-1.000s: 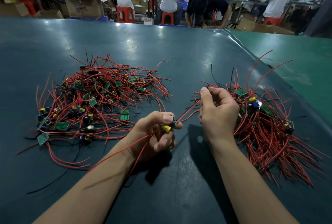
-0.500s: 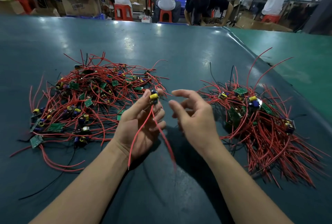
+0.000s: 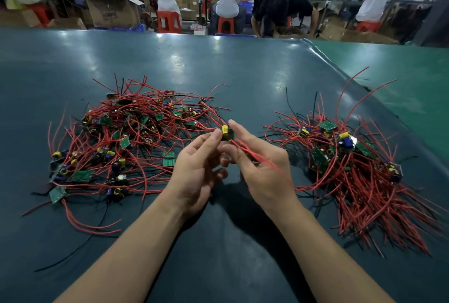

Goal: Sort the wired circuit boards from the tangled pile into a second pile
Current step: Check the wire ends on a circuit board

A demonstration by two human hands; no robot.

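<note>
Red leads trail down and to the right from the little circuit board (image 3: pixel 226 133), which sits up in the air between both hands, over the bench (image 3: pixel 218 72) gap between the piles. Left hand (image 3: pixel 196 169) pinches it at thumb and forefinger, right hand (image 3: pixel 261 164) pinches the other side with the wires running across its palm. Sorted pile (image 3: pixel 352 164) lies to the right, tangled pile (image 3: pixel 126 142) to the left, so I'd guess the right grip is the one to carry it over, long axis already pointing that way
</note>
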